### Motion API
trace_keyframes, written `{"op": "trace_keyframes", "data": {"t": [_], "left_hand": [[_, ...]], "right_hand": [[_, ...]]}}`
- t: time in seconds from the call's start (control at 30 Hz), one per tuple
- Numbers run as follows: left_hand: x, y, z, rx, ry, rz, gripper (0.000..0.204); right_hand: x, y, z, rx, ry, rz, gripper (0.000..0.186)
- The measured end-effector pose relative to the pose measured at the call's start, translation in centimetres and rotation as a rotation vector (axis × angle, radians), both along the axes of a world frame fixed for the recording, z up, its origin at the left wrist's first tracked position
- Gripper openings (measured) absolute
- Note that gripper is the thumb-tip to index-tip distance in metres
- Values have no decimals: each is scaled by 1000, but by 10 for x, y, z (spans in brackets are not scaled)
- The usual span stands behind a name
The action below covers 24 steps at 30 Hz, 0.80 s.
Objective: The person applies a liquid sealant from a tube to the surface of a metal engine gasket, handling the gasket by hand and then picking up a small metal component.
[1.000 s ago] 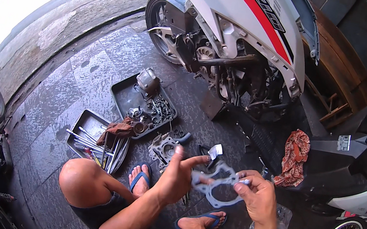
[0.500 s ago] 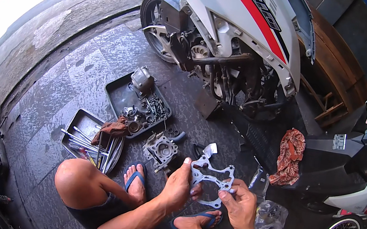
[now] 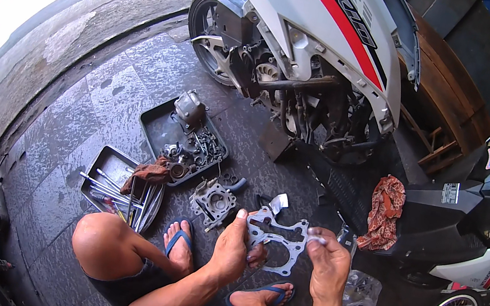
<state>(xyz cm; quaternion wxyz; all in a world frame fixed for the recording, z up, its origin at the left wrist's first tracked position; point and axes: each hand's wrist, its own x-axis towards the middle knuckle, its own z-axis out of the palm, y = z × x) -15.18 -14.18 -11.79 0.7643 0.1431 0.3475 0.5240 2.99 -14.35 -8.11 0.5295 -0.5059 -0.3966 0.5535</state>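
A flat grey metal gasket (image 3: 283, 244) with a large round opening and several bolt holes is held up between my two hands. My left hand (image 3: 232, 250) grips its left edge, thumb pointing up and some fingers behind it. At the upper right edge, the fingers of my right hand (image 3: 328, 265) are pinched together, their tips slightly blurred against the gasket. Just beyond my left hand, an engine cylinder head (image 3: 213, 201) lies on the floor. Near it are a bent dark hose (image 3: 237, 185) and a small white packet (image 3: 279, 202).
A grey tray (image 3: 154, 121) holds loose engine parts; a second tray (image 3: 104, 159) holds wrenches and a brown rag (image 3: 147, 175). A partly stripped white scooter (image 3: 316, 30) stands ahead. To the right are a patterned cloth (image 3: 383, 213), clear plastic bags (image 3: 359, 298) and another motorbike (image 3: 426, 201).
My right hand has slid from the gasket's lower right side up to its upper right edge. The gasket and my left hand have shifted slightly left.
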Motion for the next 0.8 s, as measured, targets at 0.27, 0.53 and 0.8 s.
{"op": "trace_keyframes", "data": {"t": [0.27,0.53,0.8], "left_hand": [[2,-4,3,34,77,-32,61],[-1,-5,1,79,125,-34,64],[-4,-7,8,127,203,-48,73]], "right_hand": [[-4,2,15,-66,-179,132,13],[-3,3,18,-102,-193,275,20],[-7,14,25,-35,-91,206,19]]}}
